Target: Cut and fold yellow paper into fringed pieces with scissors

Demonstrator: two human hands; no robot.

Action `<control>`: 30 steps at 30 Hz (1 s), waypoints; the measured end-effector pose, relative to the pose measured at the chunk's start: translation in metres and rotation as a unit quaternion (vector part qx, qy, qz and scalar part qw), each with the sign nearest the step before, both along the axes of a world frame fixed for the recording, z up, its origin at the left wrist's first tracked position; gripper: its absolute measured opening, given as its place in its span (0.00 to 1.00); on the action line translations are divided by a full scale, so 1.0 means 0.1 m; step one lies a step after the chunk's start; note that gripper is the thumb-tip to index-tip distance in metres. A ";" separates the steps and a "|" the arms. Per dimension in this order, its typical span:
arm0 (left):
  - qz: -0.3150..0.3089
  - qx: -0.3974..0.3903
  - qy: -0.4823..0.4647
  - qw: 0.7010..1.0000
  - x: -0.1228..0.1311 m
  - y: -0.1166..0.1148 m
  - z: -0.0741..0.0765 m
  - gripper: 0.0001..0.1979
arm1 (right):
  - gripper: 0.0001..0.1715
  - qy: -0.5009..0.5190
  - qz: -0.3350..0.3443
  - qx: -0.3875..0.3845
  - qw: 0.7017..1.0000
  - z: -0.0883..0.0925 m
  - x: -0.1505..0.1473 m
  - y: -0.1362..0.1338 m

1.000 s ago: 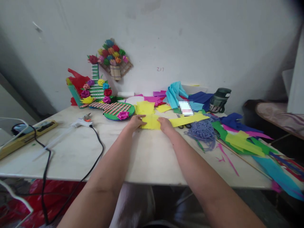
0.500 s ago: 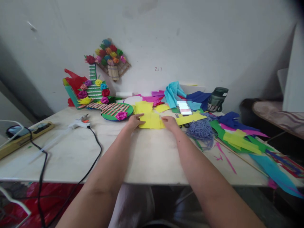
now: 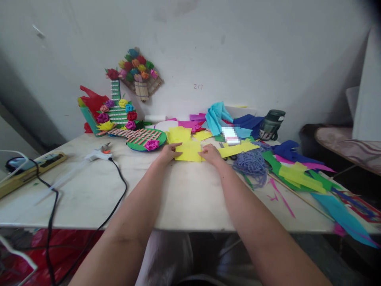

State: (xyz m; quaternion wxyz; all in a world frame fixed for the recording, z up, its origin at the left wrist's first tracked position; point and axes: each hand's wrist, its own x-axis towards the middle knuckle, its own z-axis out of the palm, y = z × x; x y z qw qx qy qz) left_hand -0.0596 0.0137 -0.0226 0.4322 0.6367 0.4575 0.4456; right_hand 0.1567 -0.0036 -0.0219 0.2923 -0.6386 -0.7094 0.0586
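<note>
A piece of yellow crepe paper (image 3: 188, 152) lies low over the table, held at both ends. My left hand (image 3: 167, 154) grips its left edge, forefinger above and thumb nearer me. At the right edge, my right hand (image 3: 211, 154) is closed in a pinch on the same paper. Just behind it lie more yellow paper pieces (image 3: 179, 134). A long yellow strip (image 3: 239, 149) extends to the right of my right hand. Scissors, mostly hidden, show their dark handles beside that hand.
Left are a green guitar-shaped craft (image 3: 145, 139), a glue gun (image 3: 99, 155) with a black cord, and a power strip (image 3: 56, 159). Purple yarn (image 3: 251, 163), coloured paper (image 3: 300, 174), a thin stick and a dark bottle (image 3: 271, 125) lie or stand right. A wall borders the back.
My right hand has shifted slightly left along the yellow paper, its fingers now at the paper's right edge. My left hand has stayed nearly in place.
</note>
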 end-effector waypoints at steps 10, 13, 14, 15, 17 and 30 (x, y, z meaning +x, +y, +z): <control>-0.003 -0.035 -0.041 0.999 0.01 -0.02 -0.02 0.34 | 0.15 -0.037 -0.023 -0.032 0.999 -0.05 0.00 0.07; -0.009 -0.027 -0.034 0.999 0.00 0.00 -0.03 0.34 | 0.13 -0.040 -0.020 -0.035 0.998 -0.05 -0.01 0.06; -0.012 -0.025 -0.032 0.999 0.00 0.01 -0.04 0.34 | 0.12 -0.042 -0.017 -0.032 0.998 -0.05 -0.02 0.06; -0.015 -0.025 -0.032 0.999 0.00 0.01 -0.04 0.34 | 0.11 -0.046 -0.015 -0.030 0.998 -0.05 -0.02 0.05; -0.022 -0.030 -0.038 0.999 -0.01 0.02 -0.05 0.35 | 0.10 -0.053 -0.014 -0.028 0.998 -0.05 -0.03 0.05; -0.037 -0.063 -0.063 0.995 0.01 -0.10 0.07 0.34 | 0.08 -0.060 -0.034 -0.015 0.998 -0.04 -0.03 0.03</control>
